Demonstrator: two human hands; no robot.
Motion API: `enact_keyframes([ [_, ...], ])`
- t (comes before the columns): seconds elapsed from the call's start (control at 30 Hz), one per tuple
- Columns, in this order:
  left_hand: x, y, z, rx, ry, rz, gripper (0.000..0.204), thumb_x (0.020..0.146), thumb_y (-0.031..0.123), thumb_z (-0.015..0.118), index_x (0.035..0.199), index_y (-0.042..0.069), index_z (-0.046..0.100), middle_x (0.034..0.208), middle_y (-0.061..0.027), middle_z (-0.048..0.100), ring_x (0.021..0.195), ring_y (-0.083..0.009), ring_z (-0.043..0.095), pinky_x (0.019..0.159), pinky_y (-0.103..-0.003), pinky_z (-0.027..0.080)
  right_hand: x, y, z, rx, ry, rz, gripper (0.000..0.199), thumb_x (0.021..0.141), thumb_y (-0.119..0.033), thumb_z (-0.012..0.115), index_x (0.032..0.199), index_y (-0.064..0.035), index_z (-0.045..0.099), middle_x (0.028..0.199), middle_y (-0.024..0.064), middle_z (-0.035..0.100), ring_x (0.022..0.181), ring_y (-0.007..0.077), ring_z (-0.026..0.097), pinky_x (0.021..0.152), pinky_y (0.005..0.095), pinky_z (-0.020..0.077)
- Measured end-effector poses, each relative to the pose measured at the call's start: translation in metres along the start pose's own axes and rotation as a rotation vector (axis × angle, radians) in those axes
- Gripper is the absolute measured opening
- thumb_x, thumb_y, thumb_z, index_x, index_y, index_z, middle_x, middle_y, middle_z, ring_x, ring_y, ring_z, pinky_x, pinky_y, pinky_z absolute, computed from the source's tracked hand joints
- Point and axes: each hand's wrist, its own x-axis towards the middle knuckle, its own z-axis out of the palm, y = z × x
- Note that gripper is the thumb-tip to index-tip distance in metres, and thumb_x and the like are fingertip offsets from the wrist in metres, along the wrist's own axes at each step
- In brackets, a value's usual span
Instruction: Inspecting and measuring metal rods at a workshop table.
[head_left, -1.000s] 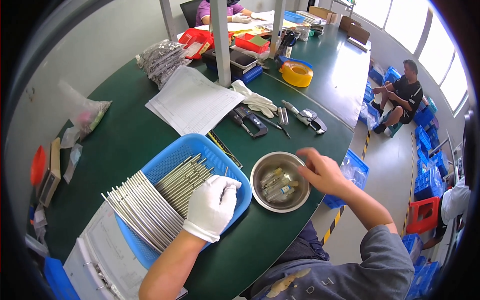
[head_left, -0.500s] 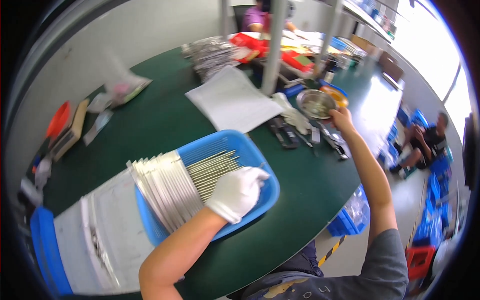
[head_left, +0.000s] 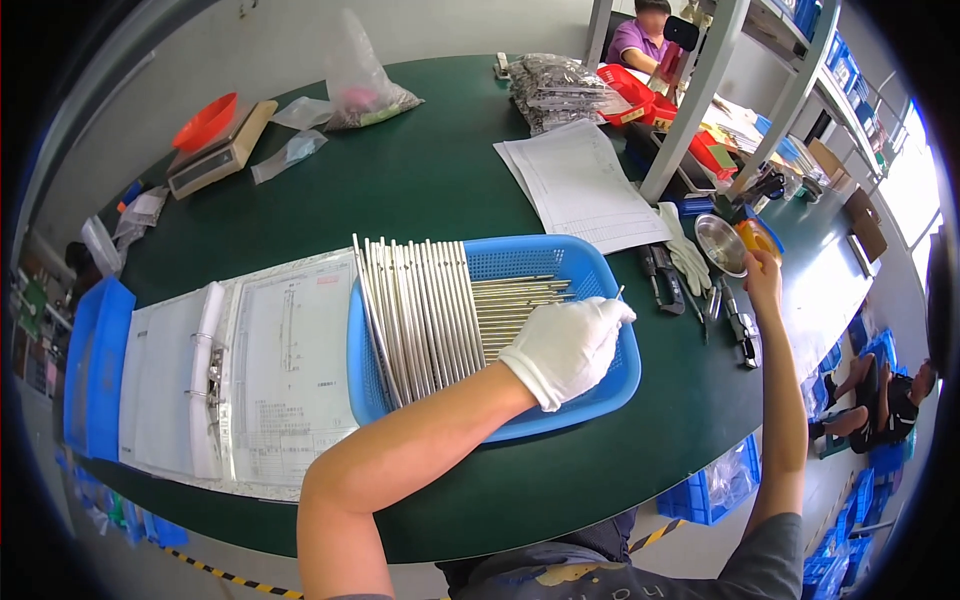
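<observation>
A white glove covers my left hand [head_left: 568,350], closed over the right part of a blue plastic basket [head_left: 622,395]. A thin metal tip, apparently the end of a rod, pokes up past its fingers; the rest is hidden. Several slim metal rods [head_left: 512,305] lie crosswise in the basket beside this hand. To the left, a row of longer silvery rods [head_left: 420,315] leans over the basket's edge. My bare right hand [head_left: 765,285] is at the right rim of a small metal bowl [head_left: 718,240], its fingers curled together. What they pinch is hidden.
An open ring binder [head_left: 290,370] lies left of the basket, beside a blue bin [head_left: 98,365]. Calipers [head_left: 740,325], white gloves [head_left: 683,250] and paper sheets [head_left: 575,185] lie right and beyond. A shelf post [head_left: 698,105] rises at the back. Another person [head_left: 640,42] sits across the table.
My view has turned left, so the table's things appear farther right. The left hand stays over the basket and the right hand stays by the metal bowl.
</observation>
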Motion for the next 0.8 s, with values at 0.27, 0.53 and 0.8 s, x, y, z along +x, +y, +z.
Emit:
enact_keyframes([
  [0.27, 0.0, 0.005, -0.029, -0.436, 0.022, -0.161, 0.011, 0.085, 0.001, 0.045, 0.085, 0.003, 0.056, 0.079, -0.0121, 0.062, 0.074, -0.0267, 0.061, 0.069, -0.032, 0.047, -0.119, -0.197, 0.049, 0.546, -0.847, -0.258, 0.045, 0.096, -0.034, 0.041, 0.067, -0.001, 0.052, 0.059, 0.0004, 0.047, 0.057, 0.0096, 0.041, 0.054, 0.0283, 0.0363],
  [0.53, 0.009, -0.013, -0.08, -0.333, 0.242, -0.292, 0.019, 0.09, 0.005, 0.048, 0.105, 0.002, 0.058, 0.086, -0.0056, 0.058, 0.078, -0.0107, 0.057, 0.072, -0.024, 0.048, -0.13, -0.192, 0.102, 1.032, -0.733, -0.006, 0.041, 0.095, -0.032, 0.046, 0.066, -0.0043, 0.05, 0.058, -0.0037, 0.042, 0.055, 0.0042, 0.035, 0.05, 0.0216, 0.0275],
  [0.8, -0.009, -0.06, -0.13, 0.784, -0.091, -0.333, 0.017, 0.08, 0.013, 0.055, 0.088, 0.011, 0.07, 0.089, -0.0051, 0.064, 0.085, -0.0247, 0.06, 0.078, -0.035, 0.047, -0.134, -0.208, 0.103, 0.994, -0.721, -0.004, 0.039, 0.093, -0.032, 0.048, 0.067, -0.0027, 0.052, 0.057, -0.0012, 0.042, 0.055, 0.0073, 0.037, 0.052, 0.0251, 0.031],
])
